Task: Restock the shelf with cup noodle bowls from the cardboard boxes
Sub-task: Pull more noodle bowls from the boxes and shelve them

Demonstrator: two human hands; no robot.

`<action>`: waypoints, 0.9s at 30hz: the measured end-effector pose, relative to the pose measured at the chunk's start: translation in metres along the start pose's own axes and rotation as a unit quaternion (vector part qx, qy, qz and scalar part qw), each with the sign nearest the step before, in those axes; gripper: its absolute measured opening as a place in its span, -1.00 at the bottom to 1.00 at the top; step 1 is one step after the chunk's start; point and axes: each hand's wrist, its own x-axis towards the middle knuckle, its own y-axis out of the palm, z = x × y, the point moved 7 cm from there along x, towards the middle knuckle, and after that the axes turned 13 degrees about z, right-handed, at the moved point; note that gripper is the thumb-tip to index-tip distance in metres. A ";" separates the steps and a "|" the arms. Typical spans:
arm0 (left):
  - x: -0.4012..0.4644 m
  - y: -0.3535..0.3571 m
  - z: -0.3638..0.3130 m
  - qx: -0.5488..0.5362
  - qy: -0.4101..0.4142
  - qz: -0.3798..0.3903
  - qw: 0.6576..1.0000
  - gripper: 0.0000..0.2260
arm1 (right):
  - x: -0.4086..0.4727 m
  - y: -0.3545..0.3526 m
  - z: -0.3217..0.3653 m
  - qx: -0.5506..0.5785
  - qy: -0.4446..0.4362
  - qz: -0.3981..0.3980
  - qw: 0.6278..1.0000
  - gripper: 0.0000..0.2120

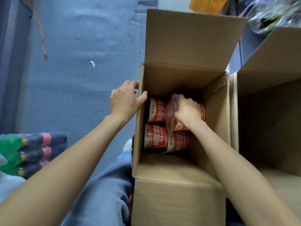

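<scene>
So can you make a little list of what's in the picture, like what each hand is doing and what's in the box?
left hand: grips the left wall of the open box
right hand: inside the box, grips clear wrap over a bowl
bowls: four visible, red and white, lying on their sides
second box: beside it on the right, open, contents not visible
bottles: packed together at lower left

We see a grey-blue carpeted floor [81,79] carrying the open cardboard box [179,201], with a second open box [268,128] just to its right, shrink-wrapped bottles [32,152] well to its left, and a white scrap [92,63] and orange cord [40,30] farther left.
</scene>
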 end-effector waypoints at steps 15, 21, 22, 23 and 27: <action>-0.183 -0.035 -0.122 -0.486 0.053 0.267 0.830 -0.49 | -0.318 -0.129 -0.022 0.651 -0.132 -0.161 0.730 -0.65; -0.238 -0.043 -0.226 -0.545 0.132 0.330 0.759 -0.25 | -0.430 -0.160 -0.067 0.613 -0.145 -0.339 0.699 -0.74; -0.245 -0.044 -0.248 -0.551 0.146 0.325 0.755 -0.25 | -0.447 -0.164 -0.077 0.585 -0.147 -0.372 0.705 -0.74; -0.251 -0.046 -0.271 -0.551 0.163 0.318 0.754 -0.28 | -0.464 -0.167 -0.084 0.552 -0.148 -0.400 0.716 -0.70; -0.277 -0.043 -0.373 -0.541 0.243 0.302 0.746 -0.47 | -0.514 -0.186 -0.121 0.422 -0.101 -0.494 0.754 -0.43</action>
